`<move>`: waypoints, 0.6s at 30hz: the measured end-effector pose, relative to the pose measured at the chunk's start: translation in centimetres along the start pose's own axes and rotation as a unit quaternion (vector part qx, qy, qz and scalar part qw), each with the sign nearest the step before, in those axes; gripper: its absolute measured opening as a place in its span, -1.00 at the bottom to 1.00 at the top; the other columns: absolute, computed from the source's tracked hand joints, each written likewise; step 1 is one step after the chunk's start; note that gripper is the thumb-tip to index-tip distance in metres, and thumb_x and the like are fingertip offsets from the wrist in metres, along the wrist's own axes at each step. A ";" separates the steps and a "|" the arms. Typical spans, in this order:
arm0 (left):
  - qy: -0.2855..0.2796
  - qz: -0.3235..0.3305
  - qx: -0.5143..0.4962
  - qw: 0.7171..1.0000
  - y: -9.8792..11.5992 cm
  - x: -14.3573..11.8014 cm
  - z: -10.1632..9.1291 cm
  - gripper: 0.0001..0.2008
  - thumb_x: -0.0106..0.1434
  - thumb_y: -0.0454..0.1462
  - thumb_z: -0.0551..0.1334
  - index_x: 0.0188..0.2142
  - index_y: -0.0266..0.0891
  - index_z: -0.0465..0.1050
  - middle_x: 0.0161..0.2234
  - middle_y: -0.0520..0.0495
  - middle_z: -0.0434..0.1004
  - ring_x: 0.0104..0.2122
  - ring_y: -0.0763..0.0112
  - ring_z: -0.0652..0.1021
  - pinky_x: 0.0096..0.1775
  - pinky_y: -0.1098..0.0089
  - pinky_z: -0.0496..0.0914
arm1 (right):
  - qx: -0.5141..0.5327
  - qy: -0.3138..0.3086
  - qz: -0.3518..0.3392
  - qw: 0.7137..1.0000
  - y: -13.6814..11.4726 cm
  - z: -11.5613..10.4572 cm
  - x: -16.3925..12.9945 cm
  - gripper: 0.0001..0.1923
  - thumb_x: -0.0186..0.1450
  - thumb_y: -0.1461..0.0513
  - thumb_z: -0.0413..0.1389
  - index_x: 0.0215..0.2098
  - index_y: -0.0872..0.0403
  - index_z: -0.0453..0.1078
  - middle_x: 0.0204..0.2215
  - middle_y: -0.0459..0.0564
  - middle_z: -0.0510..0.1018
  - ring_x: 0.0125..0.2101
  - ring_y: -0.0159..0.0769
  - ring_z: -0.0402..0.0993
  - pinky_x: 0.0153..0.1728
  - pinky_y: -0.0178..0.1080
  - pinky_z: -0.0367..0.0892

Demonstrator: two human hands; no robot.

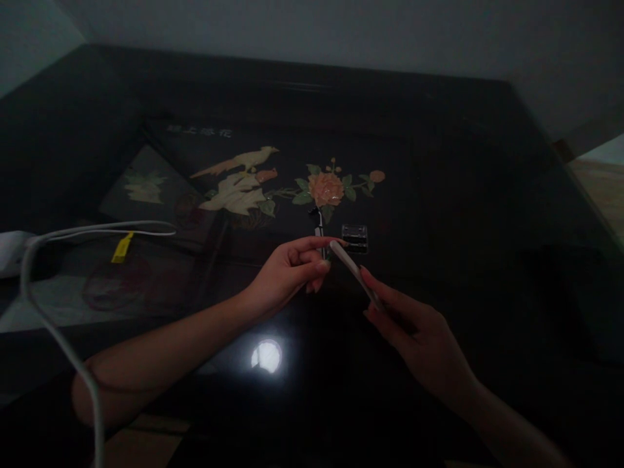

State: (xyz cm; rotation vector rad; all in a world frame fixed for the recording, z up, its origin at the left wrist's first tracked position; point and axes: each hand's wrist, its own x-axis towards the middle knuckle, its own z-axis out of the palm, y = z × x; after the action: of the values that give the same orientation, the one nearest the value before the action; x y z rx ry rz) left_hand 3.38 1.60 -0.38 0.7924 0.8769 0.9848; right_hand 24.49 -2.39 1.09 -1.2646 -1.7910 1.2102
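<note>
In the middle of the head view, my right hand [419,331] pinches a slim pale flat object [351,265], seen edge-on and tilted; its kind does not show. My left hand [292,270] is closed just left of it, the index finger stretched to its upper end. Something small and dark with a hint of green is between the left thumb and fingers, too dim to name. Behind the left fingers shows a narrow black-and-white item [318,226]; whether the hand holds it I cannot tell. A small clear case [355,238] with dark contents lies just beyond both hands.
The dark glossy table [463,195] carries a bird-and-flower picture [326,188]. At left are a white cable [53,325] running past my left forearm, a yellow tag [123,247] and a white device [13,253]. A lamp reflection shines near the front.
</note>
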 end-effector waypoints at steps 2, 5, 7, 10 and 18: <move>0.004 -0.008 0.003 1.000 0.0 0.0 0.0 -0.40 -0.05 -0.10 0.49 -0.06 -0.38 0.51 -0.67 0.13 0.37 -0.68 0.63 0.28 -0.58 0.54 0.14 | -0.007 0.006 0.000 1.000 0.2 -0.1 0.0 -0.53 0.31 0.32 0.10 0.17 -0.13 0.37 0.09 -0.09 0.51 0.03 -0.16 0.52 0.05 -0.09 0.45; -0.001 -0.001 0.002 1.000 -0.1 0.0 -0.1 -0.41 -0.06 -0.09 0.49 -0.08 -0.39 0.51 -0.67 0.14 0.37 -0.69 0.64 0.28 -0.59 0.54 0.12 | -0.022 0.016 -0.004 1.000 0.6 -0.1 0.0 -0.53 0.32 0.31 0.09 0.18 -0.12 0.36 0.12 -0.08 0.49 0.05 -0.16 0.50 0.06 -0.09 0.44; -0.003 0.008 0.000 1.000 -0.2 0.0 -0.1 -0.43 -0.05 -0.09 0.49 -0.10 -0.39 0.52 -0.69 0.15 0.35 -0.68 0.63 0.29 -0.58 0.53 0.14 | -0.033 0.022 -0.006 0.999 0.8 -0.2 0.0 -0.53 0.33 0.31 0.09 0.19 -0.11 0.35 0.14 -0.07 0.47 0.07 -0.16 0.49 0.08 -0.09 0.42; 0.003 0.010 0.000 1.000 -0.3 -0.1 0.0 -0.44 -0.04 -0.09 0.48 -0.11 -0.38 0.52 -0.70 0.16 0.34 -0.67 0.61 0.30 -0.56 0.52 0.15 | -0.050 0.026 -0.003 0.998 0.9 -0.3 0.1 -0.53 0.33 0.30 0.09 0.19 -0.10 0.35 0.15 -0.06 0.46 0.08 -0.15 0.48 0.09 -0.08 0.41; 0.003 0.002 -0.005 1.000 0.1 0.0 0.2 -0.44 -0.06 -0.08 0.49 -0.14 -0.38 0.51 -0.69 0.16 0.33 -0.68 0.63 0.28 -0.58 0.52 0.12 | -0.036 0.016 -0.012 0.999 0.3 -0.1 0.0 -0.51 0.31 0.32 0.09 0.19 -0.14 0.35 0.10 -0.08 0.51 0.02 -0.15 0.53 0.00 -0.10 0.49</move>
State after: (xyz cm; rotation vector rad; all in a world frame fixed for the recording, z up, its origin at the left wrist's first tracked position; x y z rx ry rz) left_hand 3.55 1.60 -0.18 0.7839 0.8757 0.9949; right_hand 24.66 -2.29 0.79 -1.2914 -1.8353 1.1147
